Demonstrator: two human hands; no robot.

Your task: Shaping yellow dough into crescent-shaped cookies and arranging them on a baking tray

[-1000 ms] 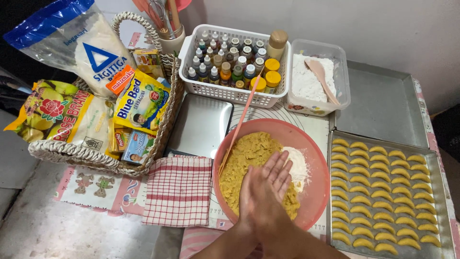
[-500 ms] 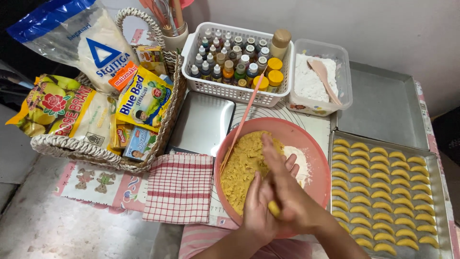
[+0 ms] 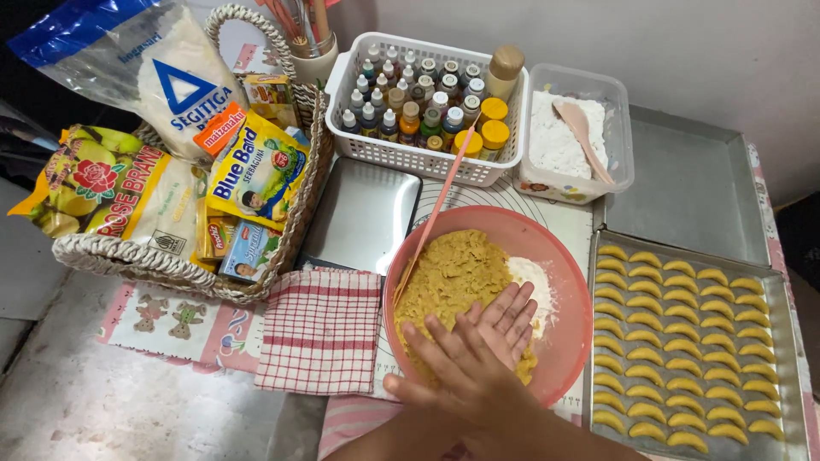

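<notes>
Bare metal surface (image 3: 102,410) at lower left and the empty tray (image 3: 683,188) at upper right leave open passage. The basket (image 3: 282,248), white crate (image 3: 427,162), flour tub (image 3: 581,137) and filled tray (image 3: 692,341) hem the bowl (image 3: 564,333) closely.

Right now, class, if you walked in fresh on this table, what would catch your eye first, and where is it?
First, the two hands pressed one over the other above the pink bowl of yellow dough, front and centre. Next, the metal tray at right, lined with rows of small crescent pieces. Then the white basket of little bottles behind the bowl.
</notes>
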